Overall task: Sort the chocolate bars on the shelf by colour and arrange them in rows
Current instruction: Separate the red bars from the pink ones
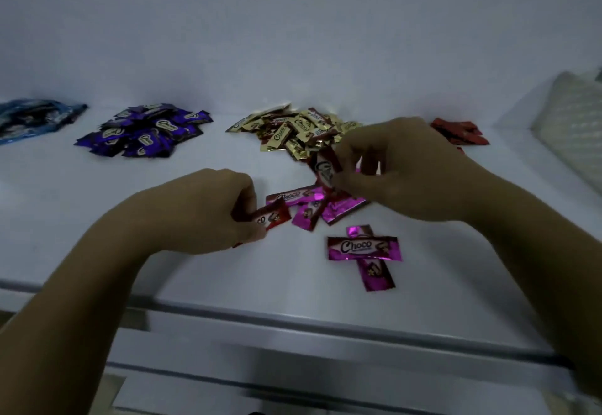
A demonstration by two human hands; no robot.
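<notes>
Both hands are busy over the white shelf (97, 186), near its front edge. The left hand (211, 211) is curled, and its grip pinches one end of a red bar (272, 217) between thumb and fingers, the bar lying low, at or just above the shelf surface. The right hand (400, 170) is raised a little further back; its grip pinches a red-edged bar (325, 167) that stands nearly upright, just in front of the gold pile (293, 131).

Between the two hands lie a few loose magenta bars (312, 203), overlapping one another at odd angles and partly hidden by the right hand. Nearer the front edge sits a crossed magenta pair (363, 247), one bar laid across the other, apart from the loose ones.

Along the back of the shelf the sorted heaps run left to right: a blue pile (35, 118) at the far left, cut off by the frame, then a purple pile (143, 133), the gold pile in the middle, and a small red pile (459, 133) behind the right hand. At the far right rests a pale textured object (573, 121); I cannot tell what it is.
</notes>
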